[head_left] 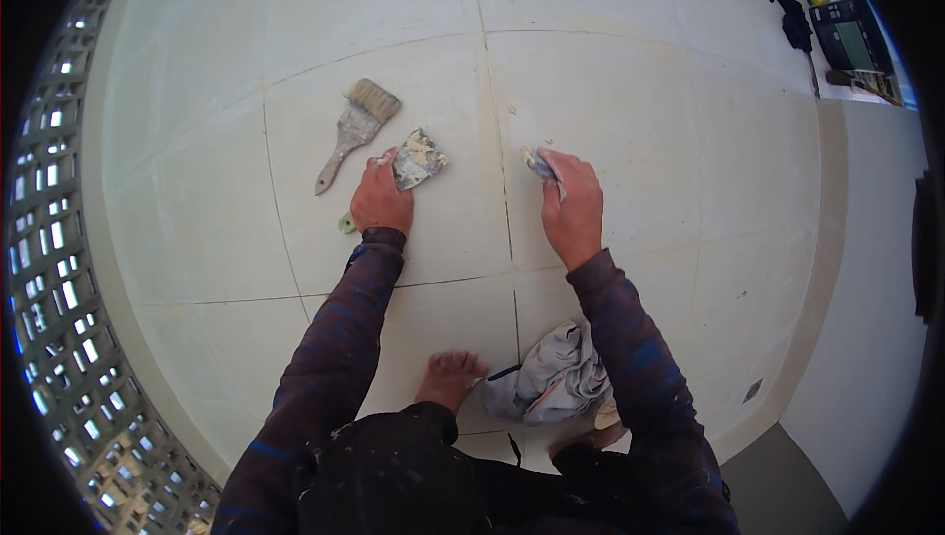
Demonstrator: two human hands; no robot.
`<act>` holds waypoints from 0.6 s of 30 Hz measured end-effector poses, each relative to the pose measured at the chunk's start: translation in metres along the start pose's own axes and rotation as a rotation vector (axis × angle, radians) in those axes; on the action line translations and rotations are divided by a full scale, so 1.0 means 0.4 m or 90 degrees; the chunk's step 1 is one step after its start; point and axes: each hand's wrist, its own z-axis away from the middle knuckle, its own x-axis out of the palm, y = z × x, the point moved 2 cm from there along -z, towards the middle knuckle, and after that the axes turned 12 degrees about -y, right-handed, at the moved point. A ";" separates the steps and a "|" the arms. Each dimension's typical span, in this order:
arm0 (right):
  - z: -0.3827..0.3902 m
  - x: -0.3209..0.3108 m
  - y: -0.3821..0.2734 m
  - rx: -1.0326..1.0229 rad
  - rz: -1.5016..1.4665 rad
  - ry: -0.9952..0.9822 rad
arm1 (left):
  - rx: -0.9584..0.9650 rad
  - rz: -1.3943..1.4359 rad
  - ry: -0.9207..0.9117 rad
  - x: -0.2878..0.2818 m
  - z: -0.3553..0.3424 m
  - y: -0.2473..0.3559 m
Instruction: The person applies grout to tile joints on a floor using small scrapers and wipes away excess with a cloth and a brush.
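Observation:
Low over the pale tiled floor, my left hand (382, 195) grips a putty knife; its wide blade (420, 159) is crusted with cream filler and a green handle end (346, 224) shows under the hand. My right hand (573, 202) is closed on a small smeared piece (536, 164), perhaps another scraper, mostly hidden by the fingers. A worn paintbrush (356, 126) with pale bristles lies just beyond my left hand, to the upper left. Thin grout lines run between the tiles (640, 112), one passing between my hands.
A crumpled grey cloth (546, 373) lies by my bare foot (448, 377). A perforated block screen (49, 240) curves along the left. A pale wall (866, 269) stands at the right. A dark case (842, 38) and dark cloth (787, 13) sit at the upper right.

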 end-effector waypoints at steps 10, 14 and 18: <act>0.029 0.119 0.040 -0.112 0.270 -0.171 | 0.028 -0.026 0.031 0.028 0.003 -0.001; 0.241 0.068 -0.031 -0.083 0.282 -0.275 | 0.020 -0.003 0.010 0.025 0.001 -0.015; 0.138 0.035 -0.043 -0.003 0.176 -0.268 | 0.026 -0.006 0.003 0.016 0.001 0.002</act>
